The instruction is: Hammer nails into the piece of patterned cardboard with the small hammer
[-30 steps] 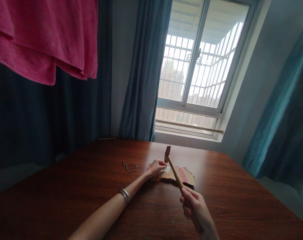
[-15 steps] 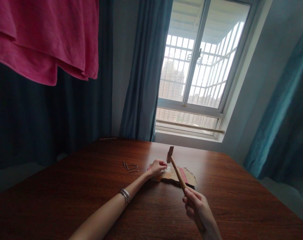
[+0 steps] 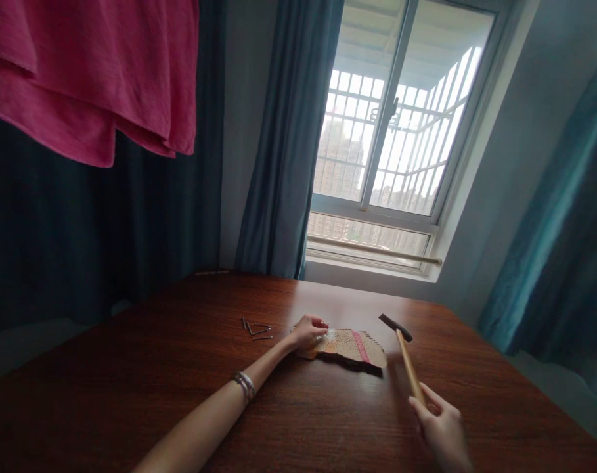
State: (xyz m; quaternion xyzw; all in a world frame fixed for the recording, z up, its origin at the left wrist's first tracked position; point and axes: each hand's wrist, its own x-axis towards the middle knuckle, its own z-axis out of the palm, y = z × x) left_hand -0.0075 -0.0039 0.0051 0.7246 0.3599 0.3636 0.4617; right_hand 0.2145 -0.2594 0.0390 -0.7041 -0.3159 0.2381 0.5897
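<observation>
My left hand (image 3: 308,330) rests on the left end of a flat piece of brown cardboard (image 3: 350,347) with a pink stripe, fingers pinched together, probably on a small nail I cannot make out. My right hand (image 3: 443,430) grips the wooden handle of a hammer (image 3: 401,348) near the lower right. The dark hammer head is raised off the table, to the right of the cardboard. A bracelet sits on my left wrist.
Several loose nails (image 3: 256,328) lie on the dark wooden table (image 3: 131,381) left of my left hand. A pink cloth (image 3: 91,72) hangs at the upper left. Blue curtains (image 3: 283,138) flank a barred window (image 3: 391,125) behind the table.
The hammer has swung away from above my left hand to the right of the cardboard, and my right hand has moved right with it. My left hand stays on the cardboard.
</observation>
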